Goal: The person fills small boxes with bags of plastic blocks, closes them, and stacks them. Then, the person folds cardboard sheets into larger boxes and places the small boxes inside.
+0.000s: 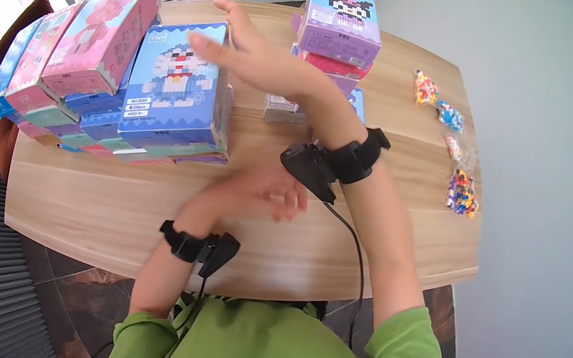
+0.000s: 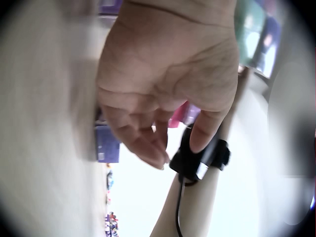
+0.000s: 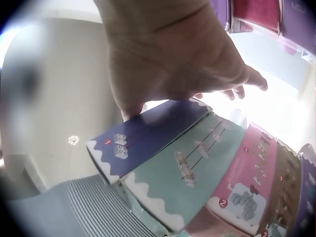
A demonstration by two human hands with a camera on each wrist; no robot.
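Observation:
My right hand (image 1: pixel 255 54) reaches over the top of a blue toy-brick box (image 1: pixel 173 82) with a pixel-style character on its front. The thumb lies across the box's upper front while the other fingers stretch out past its far edge. In the right wrist view, that hand (image 3: pixel 173 59) is right at the box's dark blue side (image 3: pixel 153 133), and a teal box (image 3: pixel 192 163) sits under it. My left hand (image 1: pixel 253 192) hovers over the near part of the table, fingers loosely bent. The left wrist view shows nothing in this hand (image 2: pixel 165 74).
More pink and blue boxes (image 1: pixel 102 31) are piled at the left of the wooden table (image 1: pixel 91 198). A second stack, topped by a purple box (image 1: pixel 342 24), stands at the back middle. Small clear bags of colourful pieces (image 1: pixel 462 193) lie along the right edge, near the wall.

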